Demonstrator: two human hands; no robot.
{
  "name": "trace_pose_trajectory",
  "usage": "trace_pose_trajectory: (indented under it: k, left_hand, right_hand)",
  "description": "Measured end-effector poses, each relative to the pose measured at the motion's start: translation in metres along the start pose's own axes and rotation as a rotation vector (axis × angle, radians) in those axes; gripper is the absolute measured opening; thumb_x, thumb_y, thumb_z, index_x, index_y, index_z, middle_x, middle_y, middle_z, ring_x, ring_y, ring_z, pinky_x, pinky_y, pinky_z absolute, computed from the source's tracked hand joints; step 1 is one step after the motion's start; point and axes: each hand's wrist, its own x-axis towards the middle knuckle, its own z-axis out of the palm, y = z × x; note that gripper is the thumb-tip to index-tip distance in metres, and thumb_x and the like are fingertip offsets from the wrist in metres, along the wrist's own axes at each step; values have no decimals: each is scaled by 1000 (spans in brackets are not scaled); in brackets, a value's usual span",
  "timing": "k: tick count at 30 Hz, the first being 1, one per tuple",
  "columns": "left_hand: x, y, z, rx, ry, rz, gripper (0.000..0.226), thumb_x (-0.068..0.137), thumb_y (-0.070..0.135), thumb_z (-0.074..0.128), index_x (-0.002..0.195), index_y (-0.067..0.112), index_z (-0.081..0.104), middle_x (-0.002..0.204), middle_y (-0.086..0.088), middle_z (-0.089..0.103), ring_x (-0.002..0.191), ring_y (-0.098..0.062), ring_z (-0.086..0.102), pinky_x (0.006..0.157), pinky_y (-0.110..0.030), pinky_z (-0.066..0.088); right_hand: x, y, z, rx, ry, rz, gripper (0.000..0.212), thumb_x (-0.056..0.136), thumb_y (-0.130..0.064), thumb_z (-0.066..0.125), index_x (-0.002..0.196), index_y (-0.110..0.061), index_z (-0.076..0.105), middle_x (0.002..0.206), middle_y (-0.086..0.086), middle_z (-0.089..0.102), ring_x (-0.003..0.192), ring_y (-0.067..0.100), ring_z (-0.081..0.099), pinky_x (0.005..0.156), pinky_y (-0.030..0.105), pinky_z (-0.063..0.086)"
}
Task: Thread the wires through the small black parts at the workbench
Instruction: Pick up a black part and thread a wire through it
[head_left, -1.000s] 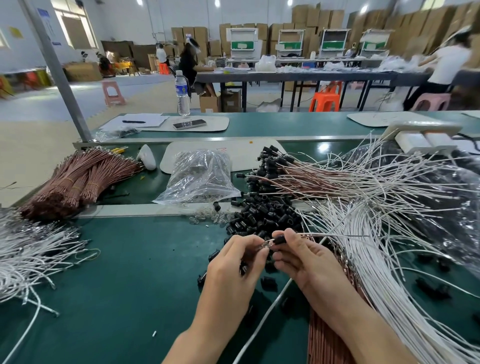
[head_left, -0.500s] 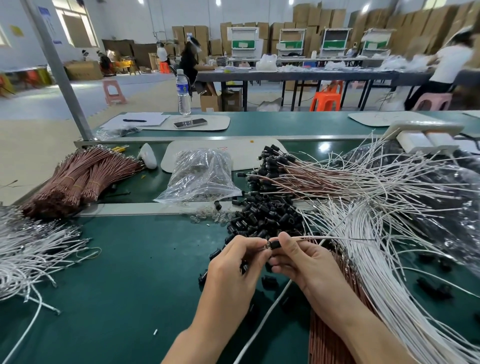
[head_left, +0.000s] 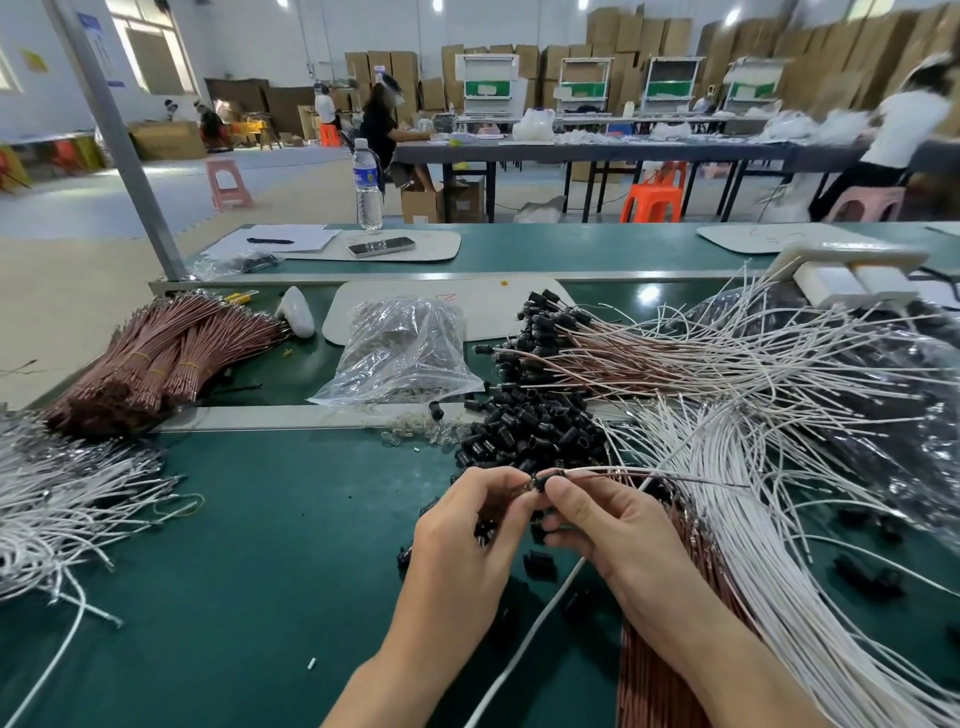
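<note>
- So, the small black part (head_left: 542, 482) is up btwn both hands, just over the green bench (head_left: 260, 545), near the middle.
- Thin wires (head_left: 649, 472) come out of it & run off to the right.
- Right hand (head_left: 608, 525): thumb + first finger curl in & pinch the black part tight.
- Left hand (head_left: 467, 535): fingers curled, tips pinch the shiny end of the wires right at the part's left side. Too tiny to see more.
- Just behind the hands: big heap of loose black parts (head_left: 530, 441). A few more lie on the bench under the hands.
- A white cord (head_left: 535, 623) runs on the bench btwn the two arms.
- Right of the hands: fat bunch of white wires (head_left: 753, 519). Brown wires (head_left: 654, 675) lie under the right arm.
- Further back, right: done wires w/ black caps (head_left: 550, 332) on their ends, in a messy pile.
- Clear plastic bag (head_left: 400, 353) sits left of that pile.
- Far left: tied bundles of brown wire (head_left: 156, 358), & a 2nd lot of white wire (head_left: 62, 493) nearer.
- On the next bench back: water bottle (head_left: 367, 184), papers w/ a pen (head_left: 280, 239).
</note>
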Motion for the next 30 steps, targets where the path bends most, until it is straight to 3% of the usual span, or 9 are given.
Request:
trace_pose_trajectory:
  k: [10, 21, 25, 28, 30]
  left_hand:
    - [-1, -2, 0, 56, 10, 45, 13, 95, 32, 64, 107, 31, 65, 100, 21, 69, 93, -4, 69, 77, -9, 49]
    - [4, -9, 1, -14, 29, -32, 23, 89, 10, 76, 104, 28, 72, 96, 21, 74, 91, -2, 72, 78, -12, 52]
    - [6, -9, 0, -7, 65, -46, 23, 92, 9, 72, 104, 28, 71, 95, 21, 73, 91, -2, 71, 77, -9, 49]
    - [5, -7, 0, -13, 43, -66, 19, 94, 14, 71, 106, 29, 69, 96, 20, 72, 92, -3, 70, 78, -9, 48]
    - [5, -5, 1, 35, 1, -97, 15, 96, 32, 66, 111, 32, 66, 98, 21, 70, 94, -3, 68, 79, -13, 49]
  right_hand:
    - [0, 2, -1, -42, -5, 12, 57, 65, -65, 86, 98, -18, 81, 96, 12, 78, 82, 15, 72, 74, 23, 58]
    - [0, -3, 3, -57, -18, 42, 62, 60, -67, 87, 96, -17, 81, 92, 11, 77, 81, 18, 72, 74, 25, 58]
    - [-1, -6, 5, 21, 24, 37, 43, 72, -52, 82, 102, -21, 81, 100, 13, 78, 80, 16, 72, 69, 24, 59]
    - [-3, -8, 3, 98, 97, 29, 35, 73, -40, 79, 98, -17, 82, 96, 9, 78, 78, 13, 72, 64, 21, 58]
    - [-3, -9, 2, 103, 134, 23, 34, 70, -37, 80, 95, -15, 82, 93, 9, 78, 79, 14, 72, 64, 21, 58]
